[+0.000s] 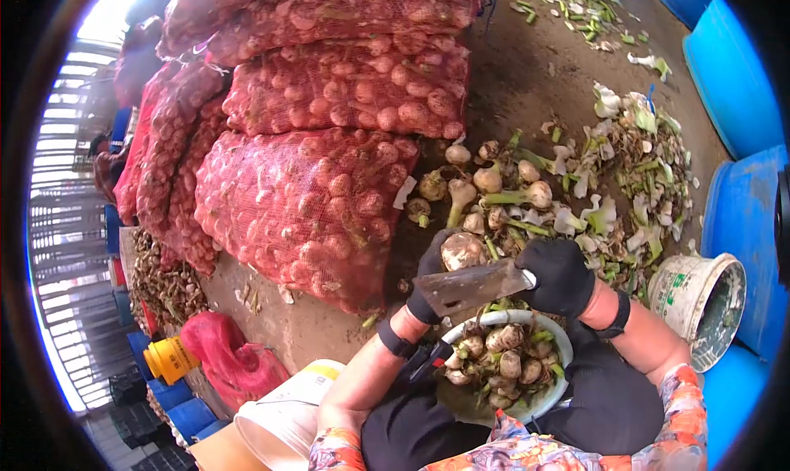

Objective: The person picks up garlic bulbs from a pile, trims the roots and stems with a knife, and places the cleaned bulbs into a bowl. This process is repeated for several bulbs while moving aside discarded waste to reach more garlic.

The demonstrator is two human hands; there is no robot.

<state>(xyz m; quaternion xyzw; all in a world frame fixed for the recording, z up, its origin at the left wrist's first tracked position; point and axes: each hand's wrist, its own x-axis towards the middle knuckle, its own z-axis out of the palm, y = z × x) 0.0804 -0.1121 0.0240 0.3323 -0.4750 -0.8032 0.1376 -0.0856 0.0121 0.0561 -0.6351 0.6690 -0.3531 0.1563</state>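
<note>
My right hand (561,278), in a black glove, is closed round the handle of a cleaver (465,288). The wide, dirty blade points left across the front of my left hand (429,267), also gloved. That left hand is closed on a large garlic bulb (463,250), just beyond the blade; some of its fingers are hidden. Below both hands, between my knees, sits a pale basin (559,395) holding many garlic bulbs (509,364). Ahead lies a loose heap of garlic bulbs (487,179) with green stems still on.
Red mesh sacks (309,216) full of bulbs are stacked ahead left. Peelings and cut stems (634,183) pile up to the right. A white bucket (671,298) leans near the blue tubs (745,232). By my left side are pale buckets (280,426) and a pink mesh bag (234,364).
</note>
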